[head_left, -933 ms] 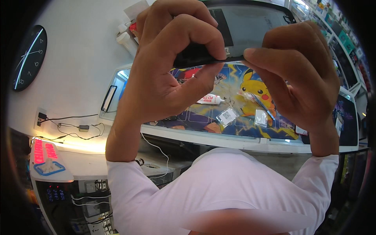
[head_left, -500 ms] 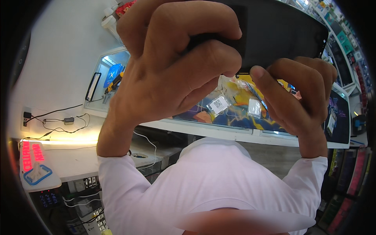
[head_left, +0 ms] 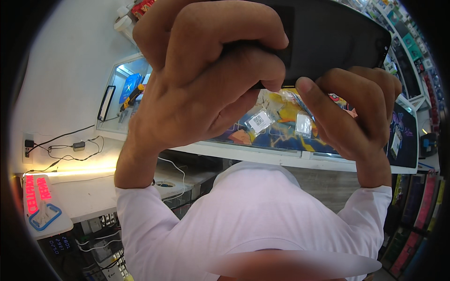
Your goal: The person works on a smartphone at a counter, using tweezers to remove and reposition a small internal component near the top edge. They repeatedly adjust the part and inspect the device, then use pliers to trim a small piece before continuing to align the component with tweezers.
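Observation:
A black smartphone is held up close in front of me, its dark screen side showing. My left hand grips its left end with curled fingers, the fingertips pressed on the glass and lower edge. My right hand supports the right part from below, the thumb tip touching the lower long edge and the other fingers bent behind it. Below the phone, a small clear packet with a printed code label and another clear packet lie on a colourful illustrated mat.
A white-framed glass counter runs across in front of me. At left are a white side desk, a cable with an adapter and a lit sign. A blue box stands in the glass case. A dark mat lies at right.
The phone and both hands keep nearly the same hold. The surroundings have shifted slightly in the picture as my head moved a little.

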